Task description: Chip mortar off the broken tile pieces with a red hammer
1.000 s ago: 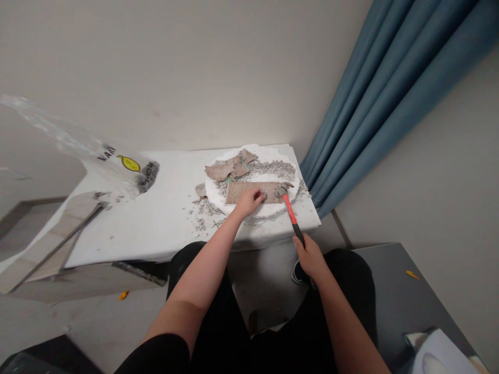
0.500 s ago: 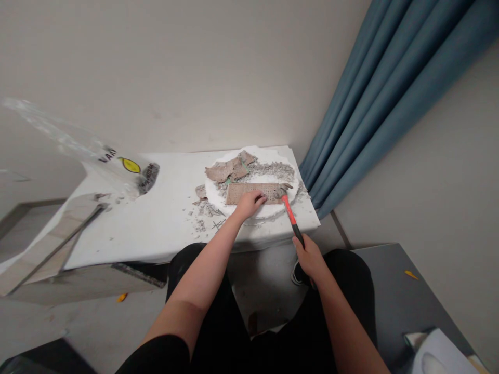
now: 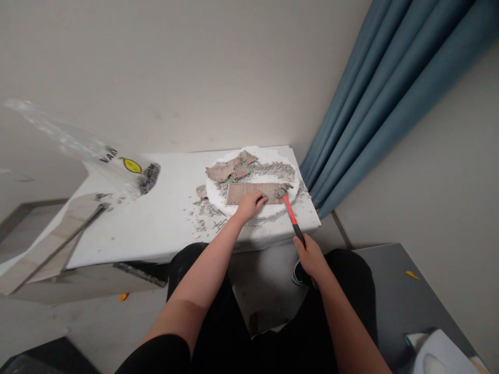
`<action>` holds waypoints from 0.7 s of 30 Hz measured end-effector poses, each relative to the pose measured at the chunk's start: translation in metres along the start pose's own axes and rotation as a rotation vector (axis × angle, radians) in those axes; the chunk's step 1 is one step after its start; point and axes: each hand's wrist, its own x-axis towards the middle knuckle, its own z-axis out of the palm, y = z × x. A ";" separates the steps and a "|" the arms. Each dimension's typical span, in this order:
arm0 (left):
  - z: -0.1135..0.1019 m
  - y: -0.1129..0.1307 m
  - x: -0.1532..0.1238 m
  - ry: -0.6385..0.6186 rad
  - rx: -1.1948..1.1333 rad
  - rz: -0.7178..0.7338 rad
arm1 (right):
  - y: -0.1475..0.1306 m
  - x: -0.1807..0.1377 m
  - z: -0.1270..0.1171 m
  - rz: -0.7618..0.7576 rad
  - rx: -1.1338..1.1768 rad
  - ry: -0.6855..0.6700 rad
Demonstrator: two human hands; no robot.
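Observation:
My right hand (image 3: 311,255) is wrapped round the black grip of a hammer (image 3: 289,208) with a red and black handle. The hammer's grey head lies at the right end of a brown perforated strip (image 3: 237,193). My left hand (image 3: 251,204) rests on the strip's middle, its thumb and fingers closed together; what they pinch, if anything, is too small to make out. Under the strip is a round white slab (image 3: 249,210) with a rough edge. Behind it, torn brown pieces (image 3: 226,170) and grey crumbs (image 3: 276,170) lie on the slab.
A white-covered table (image 3: 148,223) carries the slab, with crumbs and thin dark sticks (image 3: 219,225) near its front edge. At the left stand a clear plastic bag (image 3: 128,171) and a long dark rod (image 3: 62,246). A blue curtain (image 3: 362,98) hangs at right.

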 end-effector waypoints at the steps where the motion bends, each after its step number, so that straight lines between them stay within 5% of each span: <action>1: 0.002 -0.001 -0.002 0.017 -0.004 0.023 | -0.001 0.000 -0.002 0.003 -0.004 -0.002; 10: 0.010 -0.004 -0.004 0.014 0.030 0.037 | -0.036 -0.017 -0.023 -0.038 0.085 0.012; 21: 0.012 0.000 -0.002 0.023 0.048 0.069 | -0.060 -0.029 -0.017 -0.032 -0.008 -0.007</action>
